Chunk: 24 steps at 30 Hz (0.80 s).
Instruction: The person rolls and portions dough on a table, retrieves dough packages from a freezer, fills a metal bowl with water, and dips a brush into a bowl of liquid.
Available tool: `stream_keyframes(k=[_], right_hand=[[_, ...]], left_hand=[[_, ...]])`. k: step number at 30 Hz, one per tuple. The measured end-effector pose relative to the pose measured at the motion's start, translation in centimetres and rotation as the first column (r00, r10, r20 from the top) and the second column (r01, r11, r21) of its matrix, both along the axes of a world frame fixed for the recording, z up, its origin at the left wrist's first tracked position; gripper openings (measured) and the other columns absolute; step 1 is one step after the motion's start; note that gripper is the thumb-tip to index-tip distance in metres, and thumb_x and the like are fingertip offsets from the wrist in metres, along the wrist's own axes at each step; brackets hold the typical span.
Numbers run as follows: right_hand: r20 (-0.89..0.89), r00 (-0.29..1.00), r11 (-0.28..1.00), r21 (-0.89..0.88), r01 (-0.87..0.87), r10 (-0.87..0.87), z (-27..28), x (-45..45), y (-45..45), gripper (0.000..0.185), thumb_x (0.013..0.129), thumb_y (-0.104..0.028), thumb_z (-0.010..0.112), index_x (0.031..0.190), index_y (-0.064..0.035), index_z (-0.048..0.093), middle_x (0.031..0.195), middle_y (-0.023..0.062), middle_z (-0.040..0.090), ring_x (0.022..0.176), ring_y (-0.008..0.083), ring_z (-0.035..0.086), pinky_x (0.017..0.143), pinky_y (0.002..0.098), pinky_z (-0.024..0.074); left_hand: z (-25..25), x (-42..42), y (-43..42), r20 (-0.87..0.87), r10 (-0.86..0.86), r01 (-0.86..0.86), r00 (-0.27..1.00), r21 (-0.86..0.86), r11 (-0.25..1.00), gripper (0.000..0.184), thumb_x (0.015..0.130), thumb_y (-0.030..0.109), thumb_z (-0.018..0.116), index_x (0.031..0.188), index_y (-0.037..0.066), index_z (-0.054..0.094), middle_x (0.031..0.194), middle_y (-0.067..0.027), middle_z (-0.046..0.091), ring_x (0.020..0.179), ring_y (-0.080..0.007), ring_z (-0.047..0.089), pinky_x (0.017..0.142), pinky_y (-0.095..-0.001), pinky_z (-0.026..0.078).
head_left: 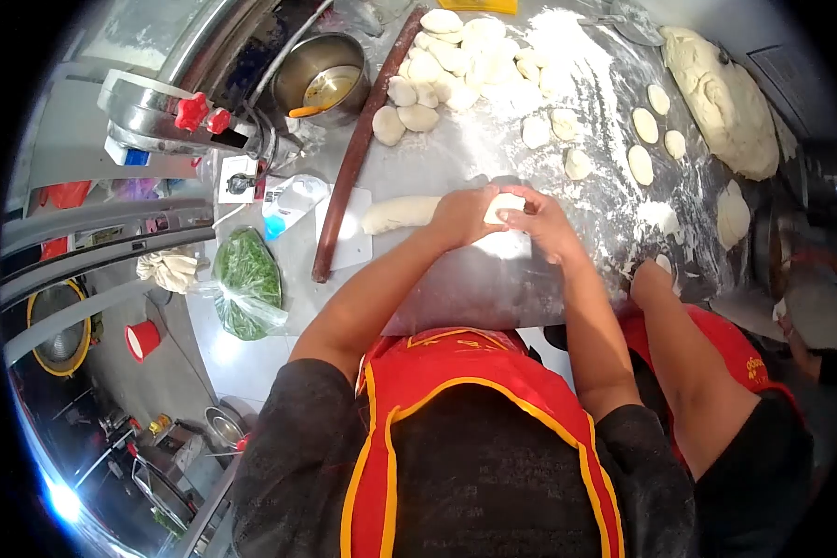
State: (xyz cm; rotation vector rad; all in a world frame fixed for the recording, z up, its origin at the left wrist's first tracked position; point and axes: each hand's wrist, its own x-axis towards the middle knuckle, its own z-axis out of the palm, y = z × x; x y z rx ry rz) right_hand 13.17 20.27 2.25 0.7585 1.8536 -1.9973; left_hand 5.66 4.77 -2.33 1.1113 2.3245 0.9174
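Note:
A thick roll of dough [400, 214] lies on the floured metal table, its left part bare. My left hand [463, 216] is closed around the roll near its right end. My right hand [541, 223] has its thumb and fingers closed on the white dough end [505, 210] that sticks out between the two hands. Part of the dough is hidden under my fingers. Left of the roll, a long brown rolling pin [363, 149] lies aslant on the table.
Several dough pieces [418, 118] lie heaped at the back, with flattened rounds [640, 165] farther right. A large dough mass [721, 102] rests at the far right. A metal pot [344, 58] stands back left, a bag of greens [248, 279] at left. A co-worker's hand [651, 279] is close by.

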Motion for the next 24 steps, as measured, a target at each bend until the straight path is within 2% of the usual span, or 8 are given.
stream_keyframes(k=[2,3,6,8,11,15,21,24], right_hand=[[-0.023,1.000,0.998,0.065,-0.007,0.008,-0.8,0.6,-0.9,0.046,0.069,-0.008,0.073,0.112,-0.0020,0.058,0.074,0.0030,0.055,0.067,0.0098,0.051,0.060,0.0246,0.0433],[-0.072,0.993,0.996,-0.017,0.090,-0.091,-1.8,1.0,-1.6,0.043,0.067,-0.004,0.074,0.107,-0.0020,0.060,0.073,0.0010,0.054,0.060,0.0079,0.048,0.053,0.0225,0.0397],[-0.116,0.990,0.987,0.130,0.090,-0.075,-3.4,1.8,-2.2,0.034,0.070,0.000,0.068,0.103,0.0022,0.058,0.081,0.0051,0.059,0.066,0.0087,0.054,0.057,0.0203,0.0441],[-0.101,0.987,0.977,0.158,0.141,-0.126,-3.6,2.0,-2.5,0.037,0.065,-0.002,0.070,0.100,0.0000,0.060,0.075,0.0029,0.057,0.062,0.0081,0.050,0.055,0.0219,0.0417],[-0.072,0.973,0.969,0.101,0.227,-0.220,-2.9,1.7,-3.1,0.035,0.062,-0.001,0.067,0.097,-0.0003,0.061,0.072,0.0027,0.057,0.061,0.0083,0.050,0.054,0.0230,0.0412],[-0.009,0.939,0.937,-0.080,0.341,-0.343,-2.4,1.4,-3.1,0.029,0.063,0.002,0.062,0.092,0.0011,0.062,0.074,0.0035,0.059,0.063,0.0098,0.053,0.056,0.0232,0.0426],[0.003,0.947,0.920,-0.239,0.312,-0.321,0.2,2.3,-1.9,0.027,0.064,0.004,0.064,0.091,0.0000,0.062,0.077,0.0048,0.060,0.067,0.0115,0.056,0.058,0.0239,0.0460],[-0.144,0.958,0.968,0.008,0.251,-0.247,2.9,2.2,-0.6,0.029,0.066,0.001,0.066,0.095,-0.0011,0.061,0.081,0.0057,0.061,0.070,0.0121,0.058,0.062,0.0249,0.0476]], left_hand=[[0.7,0.1,0.0,0.013,-0.044,0.044,0.999,-0.082,0.996,0.051,0.073,0.042,0.066,0.101,0.002,0.055,0.090,-0.0186,0.061,0.082,-0.0337,0.059,0.070,-0.0420,0.046],[1.0,0.2,0.1,-0.015,-0.040,0.038,0.999,-0.086,0.996,0.049,0.073,0.042,0.066,0.098,0.002,0.057,0.087,-0.0185,0.061,0.080,-0.0338,0.060,0.069,-0.0421,0.046],[0.7,1.0,0.4,-0.094,-0.017,0.009,0.995,-0.091,0.996,0.042,0.071,0.040,0.067,0.086,0.002,0.060,0.079,-0.0179,0.062,0.074,-0.0339,0.060,0.065,-0.0425,0.046],[-0.8,1.6,0.8,-0.144,0.017,-0.029,0.989,-0.079,0.996,0.037,0.070,0.037,0.067,0.077,0.001,0.061,0.073,-0.0173,0.062,0.070,-0.0337,0.060,0.063,-0.0428,0.046],[-0.2,2.0,0.9,-0.202,0.033,-0.046,0.979,-0.062,0.997,0.016,0.067,0.019,0.062,0.073,0.004,0.061,0.070,-0.0158,0.062,0.069,-0.0316,0.062,0.064,-0.0403,0.048],[0.8,2.0,1.4,-0.205,0.029,-0.060,0.978,-0.149,0.987,0.015,0.068,0.019,0.061,0.070,0.005,0.064,0.069,-0.0154,0.063,0.066,-0.0308,0.063,0.061,-0.0404,0.048],[1.9,0.6,2.4,-0.116,0.042,-0.081,0.992,-0.359,0.930,0.018,0.069,0.022,0.063,0.071,0.005,0.065,0.070,-0.0146,0.064,0.067,-0.0304,0.063,0.062,-0.0399,0.048],[0.7,-1.1,2.3,-0.036,0.158,-0.162,0.987,-0.308,0.938,0.034,0.067,0.032,0.069,0.083,0.003,0.062,0.076,-0.0157,0.063,0.072,-0.0307,0.062,0.066,-0.0400,0.047]])
